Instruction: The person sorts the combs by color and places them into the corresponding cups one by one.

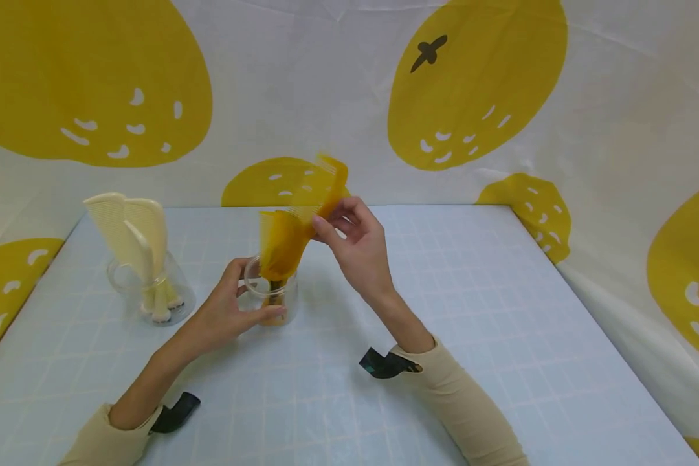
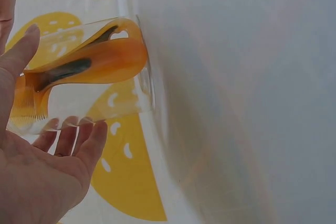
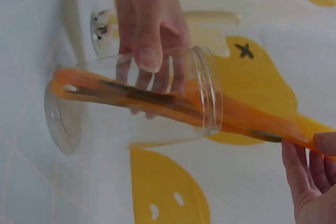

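My left hand (image 1: 224,318) grips a clear jar (image 1: 292,309) that stands upright on the table, thumb on the near side and fingers round the back. An orange comb (image 1: 282,241) leans in this jar, teeth end up, handle (image 2: 107,61) down inside. Above the rim, my right hand (image 1: 362,251) pinches another orange comb (image 1: 337,184) between thumb and fingers, its toothed end pointing up and slightly blurred. In the right wrist view, orange handles with dark patches overlap inside the jar (image 3: 157,132), so where the pinched comb's lower end lies is hard to tell.
To the left stands a second clear jar (image 1: 185,305) holding several cream combs (image 1: 145,223). Both jars are on a table (image 1: 472,310) with a pale blue checked cover. A white cloth (image 1: 303,84) printed with yellow fruit hangs behind and at the sides.
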`<action>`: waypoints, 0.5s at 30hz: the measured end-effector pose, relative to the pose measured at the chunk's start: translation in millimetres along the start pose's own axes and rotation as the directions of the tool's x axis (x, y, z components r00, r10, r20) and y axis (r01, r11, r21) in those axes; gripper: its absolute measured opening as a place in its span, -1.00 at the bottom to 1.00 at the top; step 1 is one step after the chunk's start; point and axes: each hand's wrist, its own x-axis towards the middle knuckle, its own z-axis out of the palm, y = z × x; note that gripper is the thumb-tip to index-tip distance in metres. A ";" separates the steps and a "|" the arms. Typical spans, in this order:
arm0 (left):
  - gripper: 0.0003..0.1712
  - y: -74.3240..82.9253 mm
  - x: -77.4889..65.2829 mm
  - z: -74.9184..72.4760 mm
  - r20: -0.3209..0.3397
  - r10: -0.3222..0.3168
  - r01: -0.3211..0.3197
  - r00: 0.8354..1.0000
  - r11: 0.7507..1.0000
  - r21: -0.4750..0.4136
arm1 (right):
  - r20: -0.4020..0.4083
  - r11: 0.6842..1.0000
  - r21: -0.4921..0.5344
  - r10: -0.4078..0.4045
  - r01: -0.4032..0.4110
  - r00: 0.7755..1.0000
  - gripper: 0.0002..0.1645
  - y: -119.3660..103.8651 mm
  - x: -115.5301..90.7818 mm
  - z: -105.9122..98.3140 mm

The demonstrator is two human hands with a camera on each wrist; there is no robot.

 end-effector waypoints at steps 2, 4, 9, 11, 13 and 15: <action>0.00 0.4 0.0 0.1 0.001 -0.005 0.005 1.000 1.000 0.003 | 0.015 0.999 -0.033 -0.005 0.006 1.000 -0.68 0.7 -1.1 1.0; 0.01 0.5 0.0 0.1 0.001 -0.006 0.006 1.000 1.000 0.006 | 0.028 0.998 -0.062 -0.007 0.009 1.000 -0.67 1.4 -2.2 1.7; 0.00 -0.4 0.4 0.6 -0.001 0.005 -0.005 1.000 1.000 0.005 | 0.052 0.994 -0.114 0.006 0.000 0.999 -0.67 2.6 -4.8 3.3; -0.02 -0.9 0.4 0.9 -0.003 0.010 -0.010 1.000 1.000 0.003 | 0.061 0.988 -0.152 0.012 -0.003 0.998 -0.68 3.1 -5.6 3.6; -0.02 -1.2 0.2 1.0 -0.004 0.013 -0.012 1.000 1.000 0.005 | 0.075 0.981 -0.195 0.017 -0.002 0.997 -0.68 4.0 -6.4 3.7; -0.02 -1.2 -0.1 1.1 -0.005 0.013 -0.013 1.000 1.000 0.008 | 0.095 0.970 -0.243 0.020 0.004 0.995 -0.69 4.9 -7.3 3.5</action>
